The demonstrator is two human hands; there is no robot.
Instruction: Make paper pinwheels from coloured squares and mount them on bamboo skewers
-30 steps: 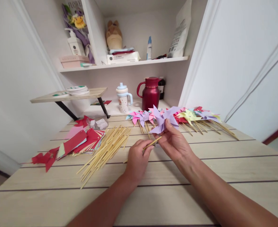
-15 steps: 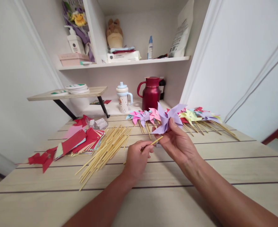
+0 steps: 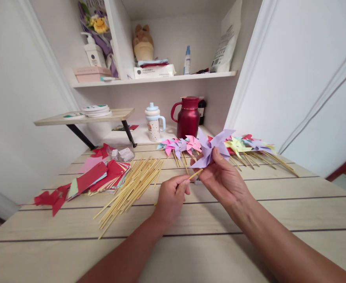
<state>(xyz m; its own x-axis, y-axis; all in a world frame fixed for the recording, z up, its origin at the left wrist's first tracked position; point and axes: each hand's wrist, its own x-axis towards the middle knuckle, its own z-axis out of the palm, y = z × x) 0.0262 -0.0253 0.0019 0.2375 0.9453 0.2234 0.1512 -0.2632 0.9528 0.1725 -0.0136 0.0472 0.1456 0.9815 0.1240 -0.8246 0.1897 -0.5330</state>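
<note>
A lilac paper pinwheel (image 3: 212, 149) is pinched at its centre by my right hand (image 3: 224, 179), thumb on top, just above the wooden table (image 3: 249, 220). My left hand (image 3: 171, 198) grips a thin bamboo stick (image 3: 194, 175) whose far end reaches up under the pinwheel. A loose pile of bamboo sticks (image 3: 131, 186) lies left of my left hand. Behind my hands lies a row of finished pinwheels on sticks (image 3: 243, 147), in pink, lilac, yellow and red.
Red and pink paper squares (image 3: 97, 175) are stacked at the left, with red scraps (image 3: 52, 196) nearer the edge. At the back stand a red thermos jug (image 3: 188, 116), a lidded cup (image 3: 153, 122), a small raised shelf (image 3: 87, 117) and a wall shelf with bottles and boxes.
My right hand has lifted the lilac pinwheel slightly up and to the right. My left hand has kept the stick against it and shifted a little with it.
</note>
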